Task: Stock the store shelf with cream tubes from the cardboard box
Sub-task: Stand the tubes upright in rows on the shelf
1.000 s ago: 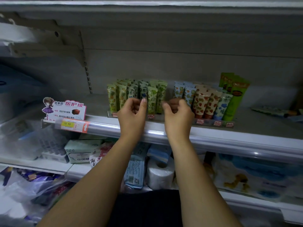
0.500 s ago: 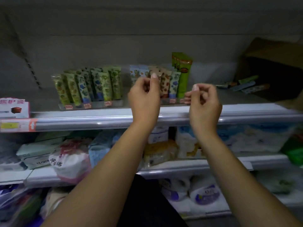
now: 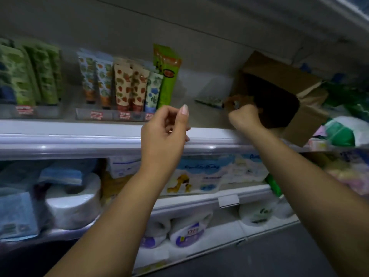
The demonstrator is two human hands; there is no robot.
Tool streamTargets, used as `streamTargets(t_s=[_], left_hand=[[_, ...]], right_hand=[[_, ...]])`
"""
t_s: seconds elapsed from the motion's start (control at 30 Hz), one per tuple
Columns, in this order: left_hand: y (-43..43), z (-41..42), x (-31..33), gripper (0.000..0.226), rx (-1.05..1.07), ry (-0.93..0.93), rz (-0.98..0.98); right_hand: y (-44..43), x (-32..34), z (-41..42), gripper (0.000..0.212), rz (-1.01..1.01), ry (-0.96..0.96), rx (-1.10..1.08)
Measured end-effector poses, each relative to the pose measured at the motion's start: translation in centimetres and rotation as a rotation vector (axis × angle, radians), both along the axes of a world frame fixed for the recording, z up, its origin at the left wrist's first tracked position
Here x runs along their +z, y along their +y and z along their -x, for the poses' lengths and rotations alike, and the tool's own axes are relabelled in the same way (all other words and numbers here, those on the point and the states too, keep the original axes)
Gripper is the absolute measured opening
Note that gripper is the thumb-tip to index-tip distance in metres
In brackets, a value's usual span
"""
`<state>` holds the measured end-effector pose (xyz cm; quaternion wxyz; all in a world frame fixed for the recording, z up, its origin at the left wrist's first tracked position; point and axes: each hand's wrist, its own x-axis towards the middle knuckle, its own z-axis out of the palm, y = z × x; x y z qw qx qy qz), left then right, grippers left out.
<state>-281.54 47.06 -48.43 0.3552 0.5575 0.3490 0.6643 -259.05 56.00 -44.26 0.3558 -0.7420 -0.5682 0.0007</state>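
Inside, cardboard box (image 3: 279,76) dark; right hand (image 3: 244,117) grips tube (image 3: 232,100).

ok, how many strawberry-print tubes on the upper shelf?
2 visible: one strawberry-print tube and a second just right of it, both upright, left of the tall green tube. More may stand hidden behind them.

Cardboard box (image 3: 279,74) interior too dark to see, right hand (image 3: 244,116) blurred at its mouth, grip unclear, leftmost green tubes (image 3: 12,76) cut off
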Motion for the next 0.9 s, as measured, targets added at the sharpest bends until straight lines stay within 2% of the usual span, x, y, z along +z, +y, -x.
streamTargets(t_s=[0.1, 0.27, 0.37, 0.53, 0.63, 0.8, 0.9], left_hand=[[1.1, 0.3, 0.1, 0.030, 0.057, 0.064, -0.107], [2.9, 0.5, -0.3, 0.036, 0.116, 0.206, -0.182], [3.3, 0.2, -0.8, 0.040, 0.162, 0.263, -0.209], [3.4, 0.0, -0.6, 0.043, 0.206, 0.288, -0.207], [3.1, 0.1, -0.5, 0.042, 0.209, 0.303, -0.177], [3.0, 0.3, -0.9, 0.041, 0.249, 0.339, -0.188], [3.1, 0.2, -0.8, 0.040, 0.276, 0.346, -0.194]], right_hand=[[3.7, 0.4, 0.0, 0.067, 0.208, -0.199, 0.010], [4.9, 0.2, -0.8, 0.067, 0.515, -0.254, -0.022], [5.8, -0.3, -1.3, 0.068, 0.504, -0.219, 0.004], [6.1, -0.9, -2.5, 0.061, 0.500, -0.334, 0.003], [5.7, -0.9, -2.9, 0.068, 0.515, -0.312, 0.039], [4.9, 0.4, -1.8, 0.059, 0.438, -0.276, 0.059], [6.0, 0.9, -1.6, 0.079, 0.351, -0.239, 0.068]])
